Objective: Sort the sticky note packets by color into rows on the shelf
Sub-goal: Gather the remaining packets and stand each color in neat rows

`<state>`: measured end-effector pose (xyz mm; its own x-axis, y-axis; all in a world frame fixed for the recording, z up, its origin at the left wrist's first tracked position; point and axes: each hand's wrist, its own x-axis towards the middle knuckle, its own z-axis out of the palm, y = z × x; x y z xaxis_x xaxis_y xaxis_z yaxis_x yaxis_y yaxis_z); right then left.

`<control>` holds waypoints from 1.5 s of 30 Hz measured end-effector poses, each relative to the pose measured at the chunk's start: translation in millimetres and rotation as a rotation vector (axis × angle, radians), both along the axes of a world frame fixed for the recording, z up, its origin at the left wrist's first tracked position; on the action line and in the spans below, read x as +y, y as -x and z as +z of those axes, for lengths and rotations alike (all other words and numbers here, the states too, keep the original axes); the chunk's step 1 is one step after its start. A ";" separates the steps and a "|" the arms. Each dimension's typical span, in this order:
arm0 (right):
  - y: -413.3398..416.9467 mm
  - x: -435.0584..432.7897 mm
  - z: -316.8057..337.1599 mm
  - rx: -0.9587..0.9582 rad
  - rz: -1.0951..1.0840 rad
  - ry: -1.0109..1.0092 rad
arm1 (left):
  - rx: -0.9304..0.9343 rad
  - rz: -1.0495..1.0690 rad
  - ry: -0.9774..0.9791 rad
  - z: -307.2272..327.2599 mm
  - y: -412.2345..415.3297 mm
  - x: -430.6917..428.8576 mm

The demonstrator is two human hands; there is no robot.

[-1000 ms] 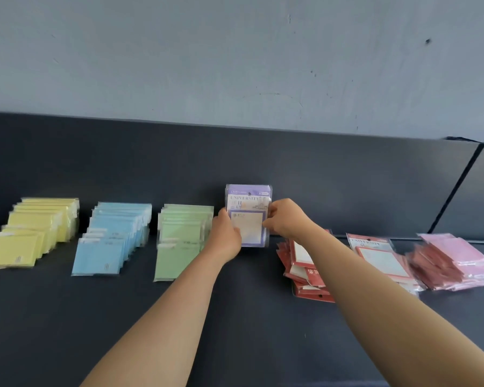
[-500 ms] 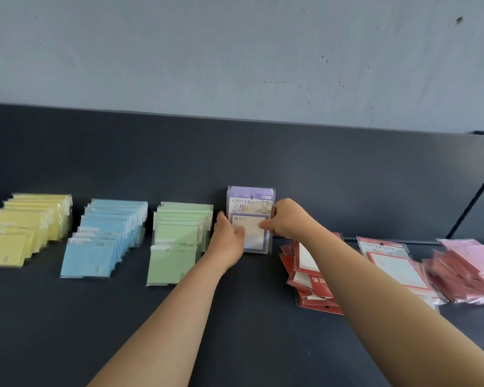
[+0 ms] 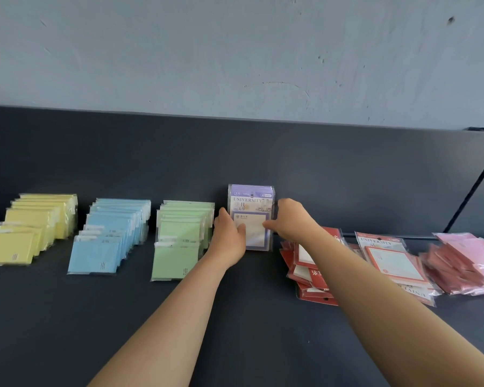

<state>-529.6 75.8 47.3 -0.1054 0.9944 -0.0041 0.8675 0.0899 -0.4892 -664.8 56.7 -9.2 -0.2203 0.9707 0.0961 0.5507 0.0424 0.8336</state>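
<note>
Since the earlier frame, both hands have barely shifted and remain on the upright purple packets [image 3: 250,216]. Left hand [image 3: 229,236] grips their left edge, thumb across the front; right hand [image 3: 289,219] pinches their right edge. Left of the left hand stand green [image 3: 179,241], blue [image 3: 109,238] and yellow rows [image 3: 28,233]; right of the right hand, red [image 3: 313,272] and pink packets [image 3: 464,258] lie loose on the shelf [image 3: 235,317].

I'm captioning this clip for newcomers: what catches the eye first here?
Both hands, left hand and right hand, steady upright purple packets at the dark shelf's centre. To the left run neat yellow, blue and green rows; to the right, red packets and pink packets lie in loose heaps.
</note>
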 end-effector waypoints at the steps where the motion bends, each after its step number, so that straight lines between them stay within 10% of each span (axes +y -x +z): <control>1: -1.1 -1.9 0.3 0.004 -0.004 -0.022 | 0.026 0.009 -0.024 2.7 0.1 -1.4; 17: -65.9 -98.9 1.2 -0.091 -0.131 -0.202 | 0.266 -0.185 -0.217 36.6 -18.5 -81.1; 29: -104.6 -125.5 -28.2 -0.039 -0.092 -0.201 | -0.078 -0.246 0.197 23.1 -76.3 -75.8; 45: -133.0 -121.1 -58.2 0.117 0.061 -0.329 | -0.582 0.031 0.094 6.5 -70.7 -97.8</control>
<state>-396.6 -45.3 -11.0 -0.1459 0.9324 0.3307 0.7953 0.3094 -0.5214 -594.0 -41.1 -2.7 -0.2390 0.9615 -0.1353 0.0008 0.1395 0.9902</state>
